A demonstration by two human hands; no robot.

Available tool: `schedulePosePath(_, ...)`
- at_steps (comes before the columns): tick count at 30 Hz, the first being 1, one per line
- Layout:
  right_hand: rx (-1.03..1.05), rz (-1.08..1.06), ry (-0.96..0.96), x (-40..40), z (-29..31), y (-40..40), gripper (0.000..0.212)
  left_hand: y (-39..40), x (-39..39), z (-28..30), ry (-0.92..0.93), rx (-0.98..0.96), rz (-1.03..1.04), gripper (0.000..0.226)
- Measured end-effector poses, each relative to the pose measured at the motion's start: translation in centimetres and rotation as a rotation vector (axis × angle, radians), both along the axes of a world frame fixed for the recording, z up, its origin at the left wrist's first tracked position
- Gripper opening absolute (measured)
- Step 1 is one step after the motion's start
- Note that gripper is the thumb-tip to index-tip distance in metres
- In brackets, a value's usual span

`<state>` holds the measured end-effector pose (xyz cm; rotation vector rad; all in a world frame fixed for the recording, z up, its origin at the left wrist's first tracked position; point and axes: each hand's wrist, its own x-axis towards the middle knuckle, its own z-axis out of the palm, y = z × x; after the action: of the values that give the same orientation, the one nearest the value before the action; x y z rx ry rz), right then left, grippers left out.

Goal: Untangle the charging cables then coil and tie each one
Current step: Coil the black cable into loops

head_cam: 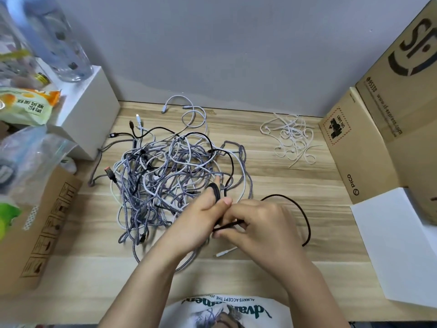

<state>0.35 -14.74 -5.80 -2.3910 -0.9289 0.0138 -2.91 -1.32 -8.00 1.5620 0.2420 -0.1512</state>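
A big tangle of grey braided, white and black charging cables [170, 176] lies on the wooden desk [272, 183]. My left hand [201, 218] holds a small coil of a black cable [216, 191] wound around its fingers. My right hand [257, 226] pinches the same black cable close to the left hand. The free length of that black cable [305, 216] arcs out to the right over the desk. A heap of white cable ties [292, 138] sits at the back right. A white plug end [224, 253] lies under my hands.
Cardboard boxes [387, 129] stand along the right side, with a white sheet [399, 245] in front of them. At the left are a white box [87, 114], a cardboard box [45, 230], snack bags and a clear bottle [63, 43].
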Motion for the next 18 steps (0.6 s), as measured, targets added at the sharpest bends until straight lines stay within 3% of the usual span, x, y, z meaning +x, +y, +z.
schedulePosePath(3, 0.144, -0.057, 0.064, 0.6, 0.2, -0.3, 0.032, 0.6, -0.3, -0.3, 0.040, -0.026, -0.139, 0.016)
schedulePosePath(5, 0.247, -0.067, 0.098, 1.2, 0.4, -0.7, 0.032, 1.1, -0.7, -0.5, 0.075, -0.223, -0.248, 0.033)
schedulePosePath(9, 0.462, -0.045, 0.191, 1.6, 0.4, -0.9, 0.021, 2.2, -1.3, -0.4, 0.045, -0.686, -0.481, 0.045)
schedulePosePath(11, 0.550, -0.027, 0.253, 1.6, 0.3, -0.7, 0.020, 2.5, -1.4, 0.0, -0.005, -0.861, -0.574, 0.039)
schedulePosePath(14, 0.553, 0.004, 0.369, 1.8, 0.1, -0.4, 0.022, 2.3, -1.2, 0.8, -0.109, -1.070, -0.584, 0.028)
schedulePosePath(18, 0.512, 0.042, 0.493, 1.7, -0.2, 0.0, 0.030, 2.3, -0.7, 2.4, -0.213, -1.198, -0.405, 0.035)
